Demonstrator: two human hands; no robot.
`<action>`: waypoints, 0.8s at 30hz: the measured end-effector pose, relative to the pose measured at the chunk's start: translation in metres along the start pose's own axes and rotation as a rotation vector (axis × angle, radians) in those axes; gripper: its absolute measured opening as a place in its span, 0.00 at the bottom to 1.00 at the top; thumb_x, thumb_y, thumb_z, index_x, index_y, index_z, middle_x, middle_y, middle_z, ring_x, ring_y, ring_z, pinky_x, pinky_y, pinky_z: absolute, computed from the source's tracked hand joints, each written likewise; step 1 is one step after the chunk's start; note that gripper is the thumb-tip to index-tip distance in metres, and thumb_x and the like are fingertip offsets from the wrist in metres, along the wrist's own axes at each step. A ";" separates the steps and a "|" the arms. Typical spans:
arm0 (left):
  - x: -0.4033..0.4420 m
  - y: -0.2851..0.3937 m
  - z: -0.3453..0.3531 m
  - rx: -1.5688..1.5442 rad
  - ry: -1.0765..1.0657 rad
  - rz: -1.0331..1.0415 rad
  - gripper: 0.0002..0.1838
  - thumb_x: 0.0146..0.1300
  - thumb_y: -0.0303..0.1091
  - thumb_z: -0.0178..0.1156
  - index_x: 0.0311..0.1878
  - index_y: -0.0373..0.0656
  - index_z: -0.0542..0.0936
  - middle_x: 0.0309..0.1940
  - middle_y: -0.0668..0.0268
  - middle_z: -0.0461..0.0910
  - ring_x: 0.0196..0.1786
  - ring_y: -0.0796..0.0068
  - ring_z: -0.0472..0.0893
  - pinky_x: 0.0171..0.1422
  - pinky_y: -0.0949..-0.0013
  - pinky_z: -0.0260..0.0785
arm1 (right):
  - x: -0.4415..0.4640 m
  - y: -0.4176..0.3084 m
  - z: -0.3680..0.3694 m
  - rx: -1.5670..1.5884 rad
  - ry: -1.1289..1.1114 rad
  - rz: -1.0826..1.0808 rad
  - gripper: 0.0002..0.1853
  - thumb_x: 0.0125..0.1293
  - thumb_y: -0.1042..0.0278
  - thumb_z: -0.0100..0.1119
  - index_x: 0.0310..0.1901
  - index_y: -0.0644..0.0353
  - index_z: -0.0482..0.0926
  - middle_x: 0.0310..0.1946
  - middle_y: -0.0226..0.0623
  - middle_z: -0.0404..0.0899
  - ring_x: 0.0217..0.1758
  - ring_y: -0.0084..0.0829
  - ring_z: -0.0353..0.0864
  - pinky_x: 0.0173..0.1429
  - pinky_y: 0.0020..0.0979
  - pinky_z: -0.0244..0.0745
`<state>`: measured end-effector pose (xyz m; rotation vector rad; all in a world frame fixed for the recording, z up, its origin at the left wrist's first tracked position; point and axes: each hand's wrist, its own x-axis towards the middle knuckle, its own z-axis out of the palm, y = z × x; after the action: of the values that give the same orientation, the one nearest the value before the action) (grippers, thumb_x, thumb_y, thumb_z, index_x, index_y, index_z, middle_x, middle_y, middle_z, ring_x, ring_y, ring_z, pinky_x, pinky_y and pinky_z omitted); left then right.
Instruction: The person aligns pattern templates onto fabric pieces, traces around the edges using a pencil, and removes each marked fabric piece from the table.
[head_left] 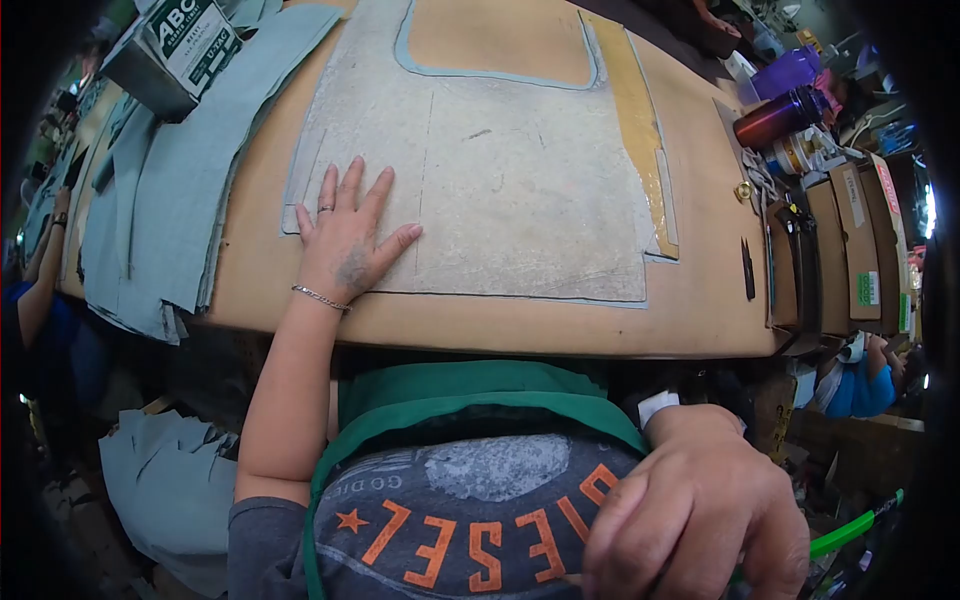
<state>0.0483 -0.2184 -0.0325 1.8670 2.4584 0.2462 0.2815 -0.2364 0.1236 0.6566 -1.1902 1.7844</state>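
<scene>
My left hand [345,235] lies flat, fingers spread, on a large worn off-white template [530,190]. The template has a U-shaped cutout at its far side and a yellow strip [630,120] along its right. Pale blue sheet material shows around its edges, beneath it. Raised close to the camera at the lower right is my right hand [700,510], with its fingers curled closed. A slim bright green thing [845,535] with a dark end runs out from behind that hand; whether the fingers hold it I cannot tell.
Blue-grey sheets [165,210] are stacked at the table's left, with a metal can [175,55] on them. A slim black tool [748,270] lies near the right edge. A flask [780,118] and cardboard boxes [855,245] stand beyond. Other people are at both sides.
</scene>
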 end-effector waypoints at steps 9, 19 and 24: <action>0.000 0.001 0.000 0.013 -0.007 -0.009 0.38 0.52 0.65 0.47 0.63 0.57 0.60 0.66 0.60 0.49 0.69 0.54 0.44 0.61 0.33 0.36 | 0.007 -0.011 -0.003 -0.014 -0.059 0.087 0.08 0.63 0.75 0.47 0.35 0.56 0.79 0.20 0.33 0.70 0.25 0.26 0.68 0.25 0.24 0.62; 0.000 -0.006 0.008 0.002 0.058 0.018 0.38 0.51 0.65 0.48 0.63 0.57 0.60 0.66 0.60 0.50 0.68 0.53 0.47 0.60 0.34 0.38 | -0.045 0.028 -0.102 -0.633 0.283 0.510 0.23 0.68 0.52 0.34 0.40 0.63 0.74 0.33 0.34 0.68 0.40 0.25 0.65 0.42 0.22 0.61; 0.000 -0.007 0.010 -0.039 0.086 0.024 0.38 0.50 0.66 0.48 0.62 0.57 0.62 0.65 0.59 0.52 0.67 0.53 0.48 0.60 0.34 0.38 | -0.074 0.094 -0.112 -0.487 0.501 0.810 0.13 0.65 0.59 0.47 0.35 0.62 0.72 0.28 0.28 0.67 0.29 0.15 0.66 0.31 0.16 0.63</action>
<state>0.0431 -0.2189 -0.0437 1.9105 2.4672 0.3810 0.2394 -0.1770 -0.0229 -0.6175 -1.5497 1.9818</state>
